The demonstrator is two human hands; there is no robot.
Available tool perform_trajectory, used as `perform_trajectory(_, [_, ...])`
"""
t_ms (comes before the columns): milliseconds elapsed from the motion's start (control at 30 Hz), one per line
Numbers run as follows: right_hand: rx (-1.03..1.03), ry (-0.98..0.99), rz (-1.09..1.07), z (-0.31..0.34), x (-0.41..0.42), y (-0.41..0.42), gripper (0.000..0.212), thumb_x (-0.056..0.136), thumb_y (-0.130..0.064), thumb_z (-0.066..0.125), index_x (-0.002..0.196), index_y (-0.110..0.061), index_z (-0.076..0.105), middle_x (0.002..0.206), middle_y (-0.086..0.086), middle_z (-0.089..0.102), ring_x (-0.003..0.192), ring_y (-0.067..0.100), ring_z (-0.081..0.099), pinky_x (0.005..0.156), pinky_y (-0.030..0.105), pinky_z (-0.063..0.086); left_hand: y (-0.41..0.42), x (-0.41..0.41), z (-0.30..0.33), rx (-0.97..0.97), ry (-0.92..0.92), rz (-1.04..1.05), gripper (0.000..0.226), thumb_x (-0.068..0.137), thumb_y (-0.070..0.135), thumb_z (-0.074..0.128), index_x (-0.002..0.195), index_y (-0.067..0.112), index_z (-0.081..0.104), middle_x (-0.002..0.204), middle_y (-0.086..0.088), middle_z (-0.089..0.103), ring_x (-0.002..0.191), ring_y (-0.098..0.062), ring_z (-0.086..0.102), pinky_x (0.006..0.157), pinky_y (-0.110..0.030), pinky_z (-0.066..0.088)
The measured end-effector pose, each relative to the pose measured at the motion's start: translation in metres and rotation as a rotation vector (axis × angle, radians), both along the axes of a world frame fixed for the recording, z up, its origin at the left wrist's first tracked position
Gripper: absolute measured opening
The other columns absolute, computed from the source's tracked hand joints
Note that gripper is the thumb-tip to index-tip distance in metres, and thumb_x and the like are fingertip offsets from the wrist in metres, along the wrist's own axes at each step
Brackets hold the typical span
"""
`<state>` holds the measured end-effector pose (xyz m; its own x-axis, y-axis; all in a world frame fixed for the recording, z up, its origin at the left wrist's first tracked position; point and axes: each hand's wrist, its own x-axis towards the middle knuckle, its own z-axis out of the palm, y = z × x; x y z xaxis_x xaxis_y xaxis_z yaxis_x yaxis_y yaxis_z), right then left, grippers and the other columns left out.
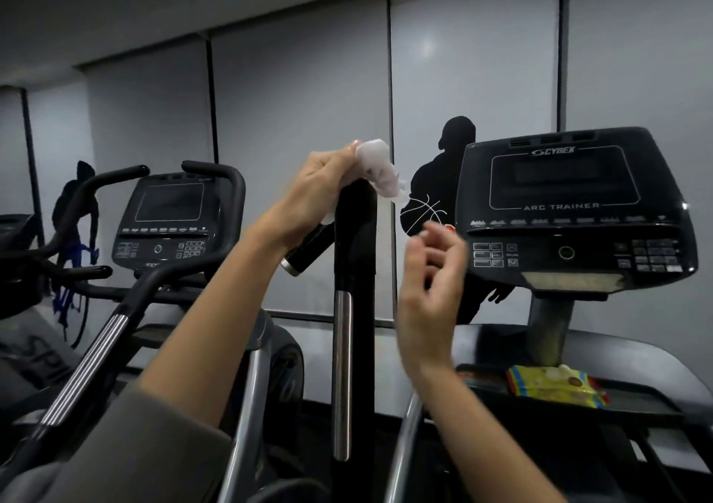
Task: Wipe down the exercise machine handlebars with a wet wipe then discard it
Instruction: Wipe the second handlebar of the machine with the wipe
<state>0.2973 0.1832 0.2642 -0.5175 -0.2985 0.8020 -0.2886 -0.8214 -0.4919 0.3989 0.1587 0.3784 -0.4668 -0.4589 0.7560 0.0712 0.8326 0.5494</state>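
Both hands are raised in front of an upright black handlebar [355, 240]. At its top, a crumpled white wet wipe [380, 168] is gripped by the left hand [320, 193], whose fingers are curled over the wipe and press it against the bar's tip; part of the wipe hangs over the right side of the bar. Just right of the bar and lower down, the right hand [432, 282] is held in the air with its fingers loosely bent, and nothing is held in it; it is blurred.

At the far left, a second exercise machine [169, 224] is seen, with curved black handles and a dark console. A short side grip with a silver end [304, 249] juts out beneath the left wrist. Down the front of the upright bar, a metal sensor strip [342, 375] is set. To the right, a console marked CYBEX and ARC TRAINER [571, 209] is mounted on a post. Below it, on the machine's black tray [636, 406], a yellow wipes packet [555, 385] is laid flat. Grey roller blinds [301, 116] are drawn behind everything.
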Motion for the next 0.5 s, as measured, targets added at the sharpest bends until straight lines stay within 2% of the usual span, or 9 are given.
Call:
perform_trajectory(67, [0.149,0.026,0.163,0.041,-0.025,-0.001,0.056,0.084,-0.036,0.062,0.133,-0.024,0.038,0.136,0.001,0.045,0.119,0.008,0.046,0.105,0.037,0.040,0.006,-0.004,-0.002,-0.004,0.069,0.023,0.042,0.104,0.016,0.026,0.106,-0.007,0.062,0.094,-0.013,0.062,0.077,0.000,0.063,0.074,-0.008,0.043])
perform_trajectory(133, [0.244,0.242,0.282,0.070,-0.035,-0.003,0.076,0.075,-0.039,0.072,0.139,-0.019,0.036,0.137,-0.001,0.048,0.122,0.007,0.049,0.106,0.030,0.041,0.007,-0.007,-0.002,-0.007,0.116,0.026,0.034,0.100,0.025,0.034,0.097,0.011,0.066,0.111,-0.017,0.056,0.092,-0.012,0.058,0.081,-0.016,0.044])
perform_trajectory(167, [0.246,0.323,0.299,0.078,-0.034,-0.003,0.069,0.076,-0.034,0.074,0.134,-0.016,0.042,0.125,-0.003,0.056,0.111,0.001,0.056,0.099,0.022,0.046,0.009,-0.009,0.000,-0.016,0.139,0.031,0.030,0.098,0.025,0.037,0.095,0.016,0.066,0.116,-0.015,0.052,0.097,-0.014,0.055,0.083,-0.018,0.045])
perform_trajectory(233, [0.192,0.377,0.319,0.088,-0.029,-0.002,0.036,0.083,-0.018,0.070,0.114,-0.009,0.055,0.092,-0.007,0.065,0.078,-0.005,0.063,0.071,0.011,0.050,0.012,-0.011,0.000,-0.070,0.187,0.069,0.024,0.098,0.019,0.043,0.099,0.014,0.066,0.117,-0.006,0.049,0.101,-0.011,0.054,0.086,-0.019,0.046])
perform_trajectory(300, [0.170,0.345,0.322,0.094,-0.031,0.004,0.013,0.087,-0.013,0.065,0.093,-0.002,0.063,0.063,-0.010,0.063,0.054,-0.001,0.057,0.052,0.013,0.044,0.015,-0.013,-0.003,-0.093,0.271,0.106,0.020,0.096,0.016,0.050,0.109,0.011,0.064,0.115,-0.003,0.054,0.094,0.001,0.060,0.081,-0.015,0.049])
perform_trajectory(333, [0.187,0.288,0.292,0.097,-0.040,0.005,0.015,0.087,-0.015,0.065,0.085,0.000,0.064,0.058,-0.007,0.060,0.051,0.004,0.053,0.050,0.016,0.041,0.014,-0.013,-0.008,-0.058,0.326,0.135,0.021,0.095,0.017,0.052,0.113,0.011,0.061,0.112,0.000,0.056,0.087,0.009,0.061,0.075,-0.010,0.048])
perform_trajectory(400, [0.261,0.134,0.189,0.097,-0.065,0.004,0.019,0.084,-0.017,0.066,0.075,0.000,0.063,0.065,0.004,0.056,0.059,0.014,0.050,0.053,0.026,0.039,0.008,-0.014,-0.024,0.072,0.425,0.210,0.026,0.094,0.023,0.052,0.118,0.012,0.055,0.105,0.008,0.057,0.081,0.018,0.059,0.069,-0.005,0.045])
perform_trajectory(433, [0.312,0.071,0.115,0.094,-0.081,0.000,0.017,0.081,-0.016,0.066,0.073,-0.001,0.063,0.069,0.007,0.056,0.063,0.018,0.052,0.055,0.029,0.040,0.002,-0.015,-0.035,0.150,0.454,0.255,0.035,0.092,0.030,0.055,0.122,0.013,0.052,0.108,0.008,0.058,0.088,0.014,0.059,0.071,-0.006,0.045])
perform_trajectory(500, [0.441,0.011,0.027,0.083,-0.109,-0.006,0.011,0.079,-0.010,0.060,0.072,-0.001,0.060,0.070,0.008,0.055,0.068,0.020,0.053,0.052,0.025,0.042,-0.009,-0.020,-0.058,0.285,0.436,0.332,0.052,0.084,0.041,0.061,0.128,0.016,0.046,0.114,0.004,0.056,0.097,-0.003,0.058,0.071,-0.011,0.046])
